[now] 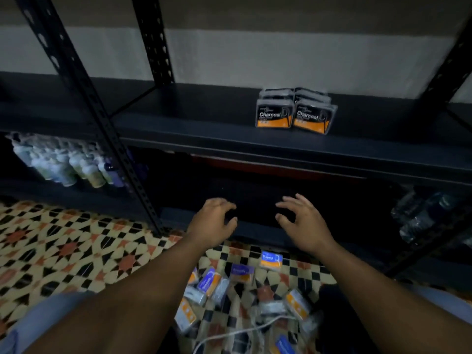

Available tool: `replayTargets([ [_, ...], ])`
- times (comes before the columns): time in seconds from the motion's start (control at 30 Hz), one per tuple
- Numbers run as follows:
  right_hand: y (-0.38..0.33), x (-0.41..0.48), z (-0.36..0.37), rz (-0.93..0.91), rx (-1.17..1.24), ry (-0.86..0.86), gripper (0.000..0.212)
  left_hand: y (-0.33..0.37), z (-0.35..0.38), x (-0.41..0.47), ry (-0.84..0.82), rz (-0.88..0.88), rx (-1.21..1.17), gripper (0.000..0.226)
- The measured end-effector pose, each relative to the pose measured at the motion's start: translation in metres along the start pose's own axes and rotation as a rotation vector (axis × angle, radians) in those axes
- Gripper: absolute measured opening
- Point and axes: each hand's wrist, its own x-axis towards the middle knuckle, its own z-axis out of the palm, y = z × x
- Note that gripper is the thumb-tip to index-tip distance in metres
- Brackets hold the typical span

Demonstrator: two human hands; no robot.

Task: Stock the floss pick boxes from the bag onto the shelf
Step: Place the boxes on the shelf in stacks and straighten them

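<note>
A dark metal shelf [204, 129] fills the upper half of the view, its perforated uprights slanting up to the left and centre. Below it spreads a patterned tile floor [63, 246] in cream, black and red-orange.

On the shelf board, right of centre, stand the stocked floss pick boxes [293, 111]: two rows side by side, touching, running back toward the wall. The front pair faces the camera with black and orange labels reading "Charcoal".

On a lower level at the left sits a cluster of pale bottles [63, 162], blurred. At the far right, low down, clear plastic water bottles [419, 215] lie in shadow.

Two bare forearms reach forward from the bottom edge. The left hand [214, 221] hovers in front of the dark lower shelf opening with its fingers [224, 204] spread and curled, holding nothing. The right hand [304, 221] hovers beside it at the same height, well apart from it, its fingers [288, 204] likewise spread and empty. The palms face each other.

On the floor under the arms lie scattered loose floss pick boxes [270, 260] with blue and orange labels, one reading "Round", others tipped at angles. A white cord [242, 330] curves across them near the bottom edge. I cannot make out the bag.
</note>
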Motion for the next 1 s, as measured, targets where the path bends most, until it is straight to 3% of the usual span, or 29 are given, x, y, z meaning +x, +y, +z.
replayTargets([
  [0.2,0.000,0.005,0.041,0.168,0.025,-0.379,0.041,-0.052,0.028,-0.035,-0.145,-0.214,-0.067,0.040],
  [0.5,-0.008,0.030,0.129,0.125,-0.120,-0.773,0.047,-0.134,0.061,-0.063,-0.273,-0.539,-0.224,0.025],
  [0.7,-0.003,0.043,0.190,0.097,-0.134,-0.817,0.037,-0.169,0.088,-0.075,-0.327,-0.642,-0.164,0.034],
  [0.87,0.012,0.050,0.240,0.131,-0.125,-0.833,0.033,-0.207,0.124,-0.084,-0.427,-0.732,-0.269,0.051],
  [1.0,0.023,0.057,0.277,0.123,-0.180,-0.899,0.029,-0.216,0.138,-0.083,-0.366,-0.784,-0.317,0.039],
])
